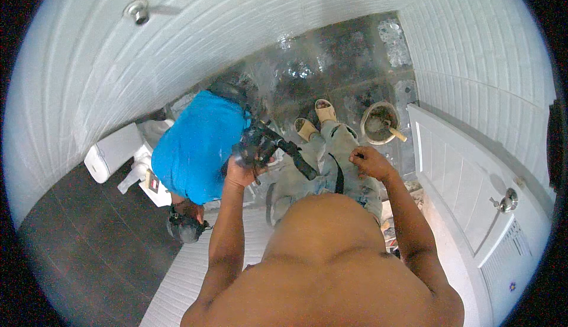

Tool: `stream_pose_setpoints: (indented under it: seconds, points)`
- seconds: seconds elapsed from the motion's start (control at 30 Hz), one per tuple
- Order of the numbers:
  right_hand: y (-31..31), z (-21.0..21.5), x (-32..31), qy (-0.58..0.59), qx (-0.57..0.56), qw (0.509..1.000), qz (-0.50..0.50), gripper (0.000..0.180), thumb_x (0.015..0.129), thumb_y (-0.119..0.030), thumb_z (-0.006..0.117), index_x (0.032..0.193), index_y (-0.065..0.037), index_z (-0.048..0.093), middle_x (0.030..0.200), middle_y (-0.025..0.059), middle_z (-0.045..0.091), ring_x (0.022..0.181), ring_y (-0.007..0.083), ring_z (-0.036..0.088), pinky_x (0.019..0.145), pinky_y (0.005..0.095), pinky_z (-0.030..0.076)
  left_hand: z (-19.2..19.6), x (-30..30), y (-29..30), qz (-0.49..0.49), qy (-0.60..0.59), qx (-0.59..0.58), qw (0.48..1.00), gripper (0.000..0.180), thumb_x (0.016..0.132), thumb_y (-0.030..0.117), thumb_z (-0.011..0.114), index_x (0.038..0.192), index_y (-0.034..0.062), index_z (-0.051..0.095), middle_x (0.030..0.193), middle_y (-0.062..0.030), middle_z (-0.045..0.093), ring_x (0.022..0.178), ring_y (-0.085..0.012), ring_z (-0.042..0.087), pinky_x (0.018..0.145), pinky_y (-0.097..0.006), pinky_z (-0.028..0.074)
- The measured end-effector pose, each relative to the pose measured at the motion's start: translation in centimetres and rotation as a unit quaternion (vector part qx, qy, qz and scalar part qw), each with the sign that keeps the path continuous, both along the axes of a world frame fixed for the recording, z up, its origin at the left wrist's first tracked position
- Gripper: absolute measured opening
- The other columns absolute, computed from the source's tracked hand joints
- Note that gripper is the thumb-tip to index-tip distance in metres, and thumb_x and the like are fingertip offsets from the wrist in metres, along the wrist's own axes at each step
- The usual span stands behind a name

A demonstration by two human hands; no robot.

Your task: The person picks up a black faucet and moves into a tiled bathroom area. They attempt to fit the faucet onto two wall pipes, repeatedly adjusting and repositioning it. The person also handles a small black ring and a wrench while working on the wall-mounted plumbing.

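Observation:
My left hand (239, 173) is closed around a black power tool (263, 143), held out in front of me at waist height. The tool's long black handle (302, 162) sticks out to the right over my trousers. My right hand (370, 161) rests against my stained grey trousers (340, 149) at the thigh, its fingers curled with nothing visible in them. A dark strap (338, 178) hangs down the trousers between my two hands. My feet in beige sandals (316, 120) stand on the wet dark floor.
A person in a blue shirt (198, 146) crouches close at my left beside a white toilet (118, 152). A bucket of grey mortar (378, 123) with a stick stands by my right foot. A white door with a knob (507, 200) is at right. White tiled walls (236, 25) surround the space.

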State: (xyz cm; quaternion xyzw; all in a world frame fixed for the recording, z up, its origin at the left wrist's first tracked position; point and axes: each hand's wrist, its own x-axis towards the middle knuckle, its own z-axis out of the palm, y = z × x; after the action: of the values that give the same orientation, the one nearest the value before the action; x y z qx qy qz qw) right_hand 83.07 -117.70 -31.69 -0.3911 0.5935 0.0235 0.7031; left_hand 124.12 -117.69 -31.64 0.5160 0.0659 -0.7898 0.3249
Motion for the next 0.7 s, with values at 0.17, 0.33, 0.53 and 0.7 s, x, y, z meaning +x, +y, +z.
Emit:
stream_pose_setpoints:
  seconds: [0.17,0.33,0.53,0.7]
  points:
    - [-0.5,-5.5,-1.5,0.045,-0.142,0.986,0.082,0.025,0.092,-0.024,0.058,0.095,0.000,0.066,0.088,0.0215,0.069,0.080,0.0378,0.068,0.076,0.0473,0.053,0.1,-1.2,-4.2,-0.133,-0.200,-0.103,0.965,0.046,0.091,0.044,0.050,0.121,0.0098,0.060,0.120,-0.0158,0.067,0.096,-0.0397,0.067,0.066,-0.046,0.052]
    - [-2.5,-10.6,-2.6,0.066,-0.059,0.996,-0.007,0.015,0.091,-0.016,0.058,0.094,-0.004,0.066,0.071,0.0055,0.059,0.059,0.0149,0.058,0.051,0.0332,0.047,-2.0,-2.8,-7.6,-0.030,-0.049,-0.021,0.998,0.038,0.091,0.041,0.051,0.104,0.0066,0.062,0.119,-0.0184,0.066,0.097,-0.0402,0.067,0.060,-0.042,0.051]
    - [-8.8,-22.8,-5.7,0.060,-0.064,0.978,-0.188,0.011,0.090,-0.013,0.061,0.092,-0.003,0.063,0.074,0.0073,0.060,0.058,0.0169,0.060,0.053,0.0331,0.055,-8.6,-4.4,-11.8,-0.062,-0.086,-0.072,0.992,0.064,0.088,0.046,0.061,0.131,0.0002,0.053,0.118,-0.0189,0.064,0.092,-0.0331,0.066,0.067,-0.034,0.051]
    - [-15.2,-45.1,-9.7,0.224,-0.244,0.944,0.014,0.012,0.089,-0.015,0.064,0.090,-0.002,0.065,0.074,0.0099,0.063,0.058,0.0207,0.063,0.055,0.0357,0.055,-18.0,-5.0,-16.7,-0.079,-0.047,-0.141,0.986,0.064,0.083,0.047,0.070,0.125,0.0003,0.056,0.118,-0.0202,0.064,0.089,-0.0287,0.066,0.058,-0.031,0.050]
